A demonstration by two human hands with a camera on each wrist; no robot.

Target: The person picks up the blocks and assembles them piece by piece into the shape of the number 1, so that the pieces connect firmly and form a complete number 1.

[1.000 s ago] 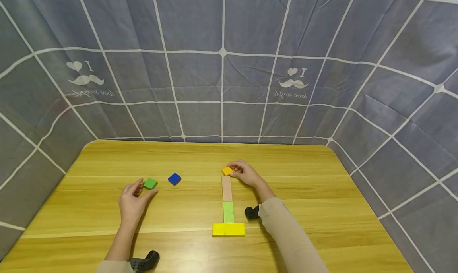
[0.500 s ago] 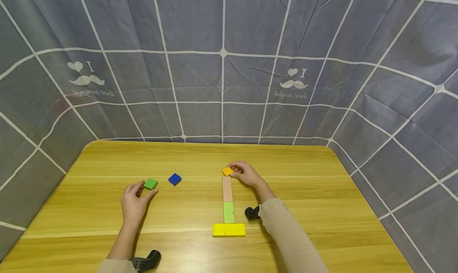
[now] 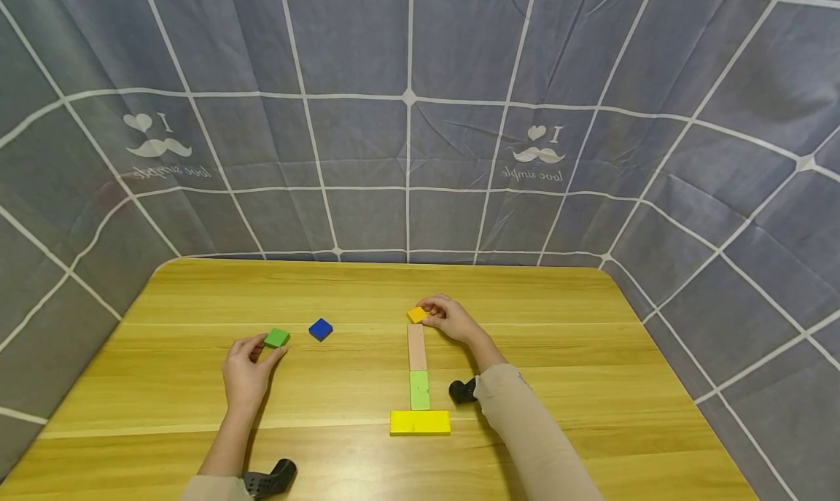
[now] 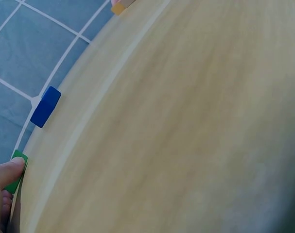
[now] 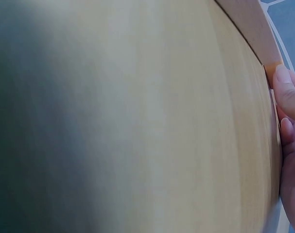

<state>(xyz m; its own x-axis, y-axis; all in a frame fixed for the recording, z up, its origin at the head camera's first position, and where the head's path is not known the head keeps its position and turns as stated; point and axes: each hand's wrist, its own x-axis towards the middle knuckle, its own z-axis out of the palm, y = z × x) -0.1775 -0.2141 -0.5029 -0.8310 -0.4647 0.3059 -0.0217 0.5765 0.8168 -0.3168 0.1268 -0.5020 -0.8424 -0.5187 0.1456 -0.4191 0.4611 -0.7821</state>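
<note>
On the left of the table, my left hand (image 3: 244, 373) pinches a small green block (image 3: 277, 338) between thumb and fingers. The left wrist view shows the thumb against that green block (image 4: 16, 182). Just right of it lies a blue block (image 3: 321, 329), apart from the hand. My right hand (image 3: 453, 320) pinches an orange block (image 3: 416, 314) at the far end of a line of blocks. A pinkish wooden block (image 3: 416, 346) comes after it, then a light green block (image 3: 419, 390). A long yellow block (image 3: 420, 422) lies crosswise at the near end.
The wooden table (image 3: 341, 391) has a grey curtain (image 3: 367, 144) with white lines behind and beside it. A black device (image 3: 272, 479) is at the left wrist, and another black device (image 3: 463, 391) is by the right sleeve.
My left hand has shifted slightly right and its fingers have come in against the green block. The right hand and the line of blocks look unchanged.
</note>
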